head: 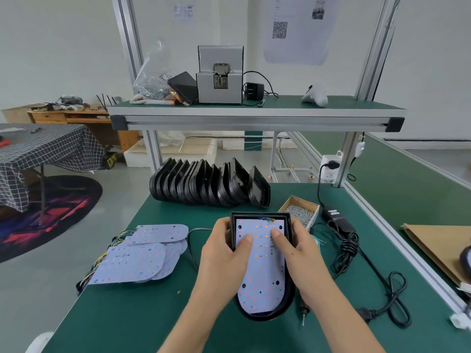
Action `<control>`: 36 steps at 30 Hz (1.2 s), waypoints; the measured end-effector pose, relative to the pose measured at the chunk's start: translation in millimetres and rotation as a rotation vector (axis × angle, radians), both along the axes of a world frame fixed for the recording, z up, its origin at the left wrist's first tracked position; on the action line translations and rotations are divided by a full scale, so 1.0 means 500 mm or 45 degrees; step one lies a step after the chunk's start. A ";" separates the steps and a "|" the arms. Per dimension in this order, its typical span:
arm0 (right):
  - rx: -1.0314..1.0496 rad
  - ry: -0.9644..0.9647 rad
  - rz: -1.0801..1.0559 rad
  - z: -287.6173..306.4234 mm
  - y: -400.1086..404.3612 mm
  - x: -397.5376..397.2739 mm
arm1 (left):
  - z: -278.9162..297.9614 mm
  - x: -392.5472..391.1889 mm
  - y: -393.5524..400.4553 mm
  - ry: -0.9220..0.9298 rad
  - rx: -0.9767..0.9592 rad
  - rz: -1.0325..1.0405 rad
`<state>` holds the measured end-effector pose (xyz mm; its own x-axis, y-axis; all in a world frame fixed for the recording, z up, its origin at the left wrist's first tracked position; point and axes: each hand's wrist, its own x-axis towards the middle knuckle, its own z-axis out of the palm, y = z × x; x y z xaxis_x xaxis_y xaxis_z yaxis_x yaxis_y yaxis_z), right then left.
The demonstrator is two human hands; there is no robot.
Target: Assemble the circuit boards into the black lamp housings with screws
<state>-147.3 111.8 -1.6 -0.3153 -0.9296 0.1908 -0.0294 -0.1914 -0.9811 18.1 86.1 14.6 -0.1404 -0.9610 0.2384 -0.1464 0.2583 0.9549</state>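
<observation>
Seating a board [260, 261] in the housing [289, 296] at lower centre: we curl our left hand [224, 253] and right hand [300, 253] round its sides, thumbs pressing the board flat so, we judge, screw holes align.

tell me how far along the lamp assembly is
Early, by the look of it. In hand: both hands, left and right, hold one black housing and press a circuit board into it; no screws visible in it. Left: loose boards, a row of empty housings, screws boxed.
</observation>
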 end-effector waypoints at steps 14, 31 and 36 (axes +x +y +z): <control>-0.015 -0.031 0.014 -0.014 -0.001 0.002 | -0.010 -0.004 -0.004 -0.009 -0.020 0.053; 0.106 -0.733 0.094 -0.024 0.002 -0.015 | -0.036 -0.001 -0.028 0.454 0.330 0.099; 0.106 -0.755 0.124 -0.034 0.000 -0.010 | -0.040 -0.001 -0.021 0.617 0.093 0.247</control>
<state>-152.3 111.9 -18.8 -0.2582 -0.9638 -0.0662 0.5406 -0.0873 -0.8367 17.4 75.8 -5.3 0.1513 -0.9749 0.1633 0.2779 0.2005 0.9395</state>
